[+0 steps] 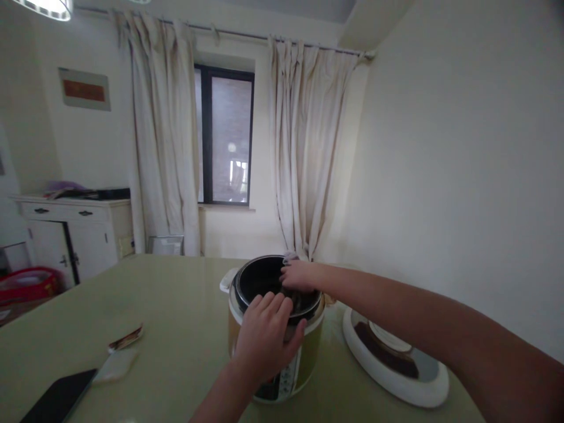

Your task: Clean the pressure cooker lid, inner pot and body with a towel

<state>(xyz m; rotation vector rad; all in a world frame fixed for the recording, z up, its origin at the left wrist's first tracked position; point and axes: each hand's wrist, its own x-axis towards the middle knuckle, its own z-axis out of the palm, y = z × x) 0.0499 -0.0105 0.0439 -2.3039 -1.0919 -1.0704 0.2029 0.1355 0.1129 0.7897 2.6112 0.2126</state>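
An open rice cooker point(308, 358) with a black inner pot point(258, 279) stands on a pale green table point(176, 311). My left hand point(267, 338) lies over the cooker's near rim, fingers curled on it. My right hand point(299, 275) reaches over the far rim into the pot, fingers bent around a small greyish cloth point(291, 257) that shows only in part. The cooker's white lid point(396, 361) lies upside down on the table to the right.
A dark phone point(59, 396), a small white packet point(117, 364) and a thin folded item point(127, 338) lie at the table's left front. A white cabinet point(74, 229) stands at the far left, with a window and curtains behind and a wall close on the right.
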